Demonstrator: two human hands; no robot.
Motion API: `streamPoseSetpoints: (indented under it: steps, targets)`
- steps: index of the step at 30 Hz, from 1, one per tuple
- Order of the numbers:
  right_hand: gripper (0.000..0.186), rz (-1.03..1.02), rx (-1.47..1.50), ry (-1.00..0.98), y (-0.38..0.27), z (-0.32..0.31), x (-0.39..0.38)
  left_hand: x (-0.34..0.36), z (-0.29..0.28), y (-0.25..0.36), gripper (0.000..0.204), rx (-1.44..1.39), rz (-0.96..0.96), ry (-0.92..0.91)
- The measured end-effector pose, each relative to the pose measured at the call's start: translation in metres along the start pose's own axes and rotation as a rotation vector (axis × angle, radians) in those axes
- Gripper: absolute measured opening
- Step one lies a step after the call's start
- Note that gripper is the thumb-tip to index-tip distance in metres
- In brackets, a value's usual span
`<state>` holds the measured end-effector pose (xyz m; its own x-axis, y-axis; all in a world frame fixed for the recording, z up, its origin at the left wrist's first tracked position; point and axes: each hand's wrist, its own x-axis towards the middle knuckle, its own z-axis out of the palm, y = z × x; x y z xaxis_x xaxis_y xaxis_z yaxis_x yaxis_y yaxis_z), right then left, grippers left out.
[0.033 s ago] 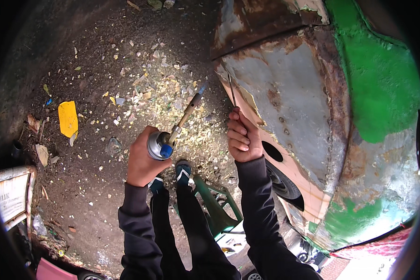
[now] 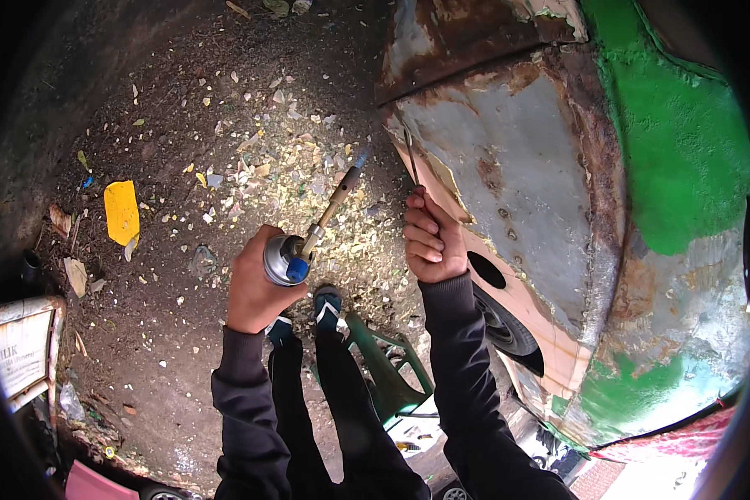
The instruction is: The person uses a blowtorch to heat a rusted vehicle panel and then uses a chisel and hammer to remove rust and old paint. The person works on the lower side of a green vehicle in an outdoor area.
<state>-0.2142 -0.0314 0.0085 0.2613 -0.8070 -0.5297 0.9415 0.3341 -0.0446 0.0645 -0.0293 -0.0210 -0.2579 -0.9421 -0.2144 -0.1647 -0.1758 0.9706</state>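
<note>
Since the earlier frame, your right grip (image 2: 435,233) has shifted very slightly up and left, carrying the thin, dark metal tool (image 2: 414,162) with it, while your left grip (image 2: 258,279) shows no clear change. The right grip's fingers and thumb are closed around the tool's lower end, and the shaft rises beyond them along the weathered grey metal panel (image 2: 508,183) with rust-brown edges. From this angle, you can't quite tell whether its tip touches that panel. Your left grip is wrapped around the silver, rounded gas canister (image 2: 273,260); the slim brass torch tube (image 2: 329,212) extends up and right from it, ending in a pale blue flame (image 2: 363,156), between your two grips and ahead of them. Below your right grip sits a black rubber tyre (image 2: 508,325), and well left of your left grip lies a flat yellow scrap (image 2: 122,212) on the brown dirt ground (image 2: 175,333).
</note>
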Motion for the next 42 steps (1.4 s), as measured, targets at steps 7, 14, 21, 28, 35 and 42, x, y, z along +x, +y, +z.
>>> streamPoseSetpoints:
  steps: [7, 14, 21, 28, 35, 42]
  targets:
    - [0.013, -0.033, -0.132, 0.019, 0.007, 0.005, -0.019, 0.004, -0.002, -0.001, 0.045, 0.071, 0.002, -0.017]
    - [0.011, -0.015, -0.132, 0.089, -0.008, 0.009, -0.007, 0.006, 0.009, -0.006, 0.046, 0.048, 0.004, -0.023]
    - [0.012, -0.005, -0.131, 0.046, -0.007, 0.008, -0.015, 0.005, 0.009, 0.0, 0.047, 0.074, 0.023, -0.038]
    - [0.02, -0.012, -0.117, 0.02, -0.001, 0.008, -0.012, 0.001, 0.008, 0.0, 0.046, 0.061, 0.006, -0.005]
    - [0.02, 0.012, -0.086, -0.02, -0.008, 0.006, -0.011, -0.003, 0.008, 0.003, 0.046, -0.013, 0.005, 0.021]
    - [0.018, 0.014, -0.134, -0.017, -0.008, 0.004, -0.017, -0.011, 0.004, 0.001, 0.045, 0.076, -0.015, 0.066]
